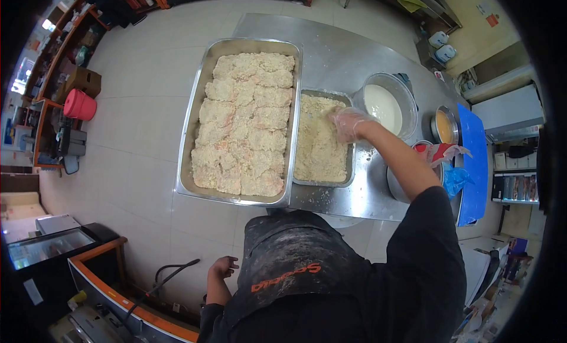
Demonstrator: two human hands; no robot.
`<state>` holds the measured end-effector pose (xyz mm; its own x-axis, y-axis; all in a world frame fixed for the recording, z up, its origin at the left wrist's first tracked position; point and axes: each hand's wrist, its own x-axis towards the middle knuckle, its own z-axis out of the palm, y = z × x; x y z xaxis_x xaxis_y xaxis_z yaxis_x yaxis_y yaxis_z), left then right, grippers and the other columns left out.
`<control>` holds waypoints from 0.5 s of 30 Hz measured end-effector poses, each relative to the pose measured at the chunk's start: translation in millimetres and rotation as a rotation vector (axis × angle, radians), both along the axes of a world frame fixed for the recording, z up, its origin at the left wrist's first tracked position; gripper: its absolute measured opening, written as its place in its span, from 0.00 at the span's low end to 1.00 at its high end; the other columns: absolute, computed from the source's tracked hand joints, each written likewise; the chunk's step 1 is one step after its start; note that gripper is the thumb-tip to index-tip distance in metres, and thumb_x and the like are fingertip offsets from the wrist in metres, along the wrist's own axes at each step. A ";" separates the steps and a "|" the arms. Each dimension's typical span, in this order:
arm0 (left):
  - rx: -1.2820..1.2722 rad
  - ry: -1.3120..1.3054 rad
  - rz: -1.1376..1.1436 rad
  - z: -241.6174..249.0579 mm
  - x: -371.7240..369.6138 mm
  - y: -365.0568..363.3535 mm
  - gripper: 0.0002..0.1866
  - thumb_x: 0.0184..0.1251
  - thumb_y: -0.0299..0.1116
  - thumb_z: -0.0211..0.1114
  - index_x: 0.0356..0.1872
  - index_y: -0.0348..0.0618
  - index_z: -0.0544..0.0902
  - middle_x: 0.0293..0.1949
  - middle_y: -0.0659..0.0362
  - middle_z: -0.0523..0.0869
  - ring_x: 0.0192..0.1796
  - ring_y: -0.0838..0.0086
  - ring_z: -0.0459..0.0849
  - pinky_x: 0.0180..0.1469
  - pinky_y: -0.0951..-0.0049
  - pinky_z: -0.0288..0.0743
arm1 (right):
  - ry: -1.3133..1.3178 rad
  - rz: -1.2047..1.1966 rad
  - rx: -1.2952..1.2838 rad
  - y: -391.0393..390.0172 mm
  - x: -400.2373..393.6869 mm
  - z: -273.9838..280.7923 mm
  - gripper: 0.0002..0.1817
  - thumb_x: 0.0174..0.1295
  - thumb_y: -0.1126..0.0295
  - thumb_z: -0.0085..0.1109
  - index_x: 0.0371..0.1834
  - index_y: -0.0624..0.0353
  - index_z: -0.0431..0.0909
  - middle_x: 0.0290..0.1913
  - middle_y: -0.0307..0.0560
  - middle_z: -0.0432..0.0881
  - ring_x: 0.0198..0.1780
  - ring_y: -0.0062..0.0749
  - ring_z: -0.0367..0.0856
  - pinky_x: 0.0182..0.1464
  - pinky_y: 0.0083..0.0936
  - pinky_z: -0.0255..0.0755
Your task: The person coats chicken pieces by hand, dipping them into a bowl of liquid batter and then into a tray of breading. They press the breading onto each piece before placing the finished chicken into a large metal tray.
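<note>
My right hand point(349, 124), in a clear plastic glove, is over a shallow metal tray of breadcrumbs point(319, 157), near its far right corner. Its fingers point down toward the crumbs; blur and the glove hide how far they are closed. My bare left hand point(224, 266) hangs low beside my apron, holding nothing, its fingers loosely bent and apart. Left of the crumbs stands a deep steel pan point(188, 160) filled with rows of crumb-coated pieces point(242, 124). Beyond my right wrist is a clear round tub with white batter point(383, 107).
Everything stands on a steel table point(331, 54). To the right are a bowl of orange liquid point(444, 127), a red and white bag point(440, 152), a blue plastic bag point(456, 180) and a blue board point(474, 166). A red bucket point(80, 105) stands across the floor.
</note>
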<state>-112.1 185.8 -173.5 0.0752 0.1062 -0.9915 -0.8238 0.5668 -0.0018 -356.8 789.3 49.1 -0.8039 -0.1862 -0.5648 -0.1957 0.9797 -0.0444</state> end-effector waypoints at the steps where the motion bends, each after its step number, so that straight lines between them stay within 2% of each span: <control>1: 0.000 -0.014 0.012 2.1 2.3 -0.3 0.24 0.64 0.29 0.45 0.63 0.49 0.71 0.37 0.57 0.85 0.23 0.78 0.70 0.22 0.76 0.64 | 0.046 0.053 0.062 8.1 1.7 -9.2 0.45 0.43 0.59 0.70 0.67 0.58 0.62 0.57 0.60 0.75 0.58 0.49 0.75 0.61 0.35 0.68; 2: 0.001 -0.029 0.025 4.0 5.8 -0.4 0.25 0.64 0.28 0.45 0.64 0.49 0.70 0.37 0.57 0.85 0.23 0.78 0.70 0.22 0.76 0.64 | 0.091 0.106 0.125 10.4 2.6 -11.9 0.47 0.40 0.59 0.72 0.67 0.59 0.61 0.57 0.60 0.74 0.58 0.49 0.75 0.61 0.35 0.68; 5: -0.007 -0.001 -0.026 18.1 25.0 -1.5 0.24 0.61 0.27 0.51 0.61 0.46 0.73 0.37 0.55 0.86 0.25 0.76 0.74 0.24 0.75 0.69 | 0.151 0.123 0.102 2.2 7.4 -19.1 0.41 0.39 0.67 0.72 0.60 0.65 0.66 0.54 0.59 0.77 0.55 0.48 0.77 0.56 0.35 0.72; 7: 0.152 0.598 -0.254 90.8 41.4 10.2 0.22 0.58 0.25 0.56 0.56 0.44 0.77 0.37 0.54 0.85 0.27 0.73 0.77 0.28 0.72 0.72 | 0.043 0.061 0.014 -6.9 -3.4 -9.5 0.38 0.38 0.67 0.73 0.56 0.64 0.69 0.51 0.58 0.79 0.52 0.49 0.79 0.52 0.35 0.74; 9: 0.238 0.928 -0.321 139.0 53.8 23.0 0.20 0.54 0.24 0.60 0.51 0.43 0.80 0.37 0.54 0.85 0.30 0.70 0.80 0.33 0.70 0.74 | -0.039 -0.023 -0.086 -2.5 -13.0 -13.0 0.35 0.39 0.66 0.73 0.53 0.63 0.70 0.47 0.58 0.80 0.49 0.50 0.81 0.49 0.36 0.76; 10: 0.245 0.961 -0.270 149.5 56.9 28.6 0.19 0.53 0.24 0.62 0.48 0.42 0.81 0.36 0.54 0.86 0.32 0.68 0.81 0.36 0.69 0.75 | -0.034 -0.060 -0.126 4.2 -16.4 -25.9 0.33 0.40 0.65 0.72 0.52 0.64 0.71 0.45 0.58 0.81 0.47 0.51 0.82 0.48 0.36 0.77; 11: 0.240 0.955 -0.190 138.5 66.0 20.6 0.17 0.52 0.25 0.63 0.46 0.42 0.82 0.36 0.54 0.86 0.34 0.66 0.82 0.38 0.68 0.75 | -0.029 -0.097 -0.165 7.9 -17.6 -32.2 0.32 0.41 0.65 0.72 0.51 0.64 0.72 0.44 0.58 0.82 0.46 0.51 0.82 0.46 0.36 0.77; 12: 0.235 0.950 -0.108 128.7 74.3 13.4 0.16 0.51 0.25 0.64 0.45 0.42 0.83 0.36 0.53 0.86 0.36 0.64 0.83 0.40 0.67 0.75 | -0.059 -0.173 -0.225 7.4 -14.8 -28.2 0.33 0.42 0.64 0.72 0.53 0.64 0.70 0.46 0.59 0.80 0.48 0.52 0.81 0.49 0.36 0.76; 13: 0.216 0.904 0.001 83.3 100.7 -16.1 0.16 0.50 0.27 0.64 0.43 0.42 0.83 0.36 0.53 0.86 0.38 0.63 0.84 0.41 0.66 0.75 | -0.089 -0.249 -0.285 3.8 -7.7 -22.2 0.35 0.43 0.64 0.71 0.55 0.65 0.68 0.48 0.60 0.79 0.50 0.52 0.80 0.51 0.36 0.75; 14: 0.210 0.894 0.019 72.1 103.7 -24.7 0.15 0.51 0.28 0.65 0.42 0.42 0.83 0.36 0.53 0.86 0.39 0.62 0.84 0.42 0.66 0.75 | -0.120 -0.327 -0.347 -1.1 2.1 -18.9 0.37 0.44 0.63 0.70 0.58 0.66 0.67 0.50 0.61 0.78 0.53 0.53 0.78 0.53 0.36 0.74; 15: 0.205 0.885 0.036 69.8 100.9 -26.4 0.14 0.51 0.29 0.65 0.42 0.41 0.84 0.36 0.53 0.86 0.40 0.61 0.84 0.43 0.65 0.74 | 0.003 -0.357 -0.335 -8.0 16.6 -20.6 0.40 0.44 0.62 0.70 0.60 0.67 0.64 0.53 0.63 0.75 0.55 0.53 0.76 0.56 0.35 0.72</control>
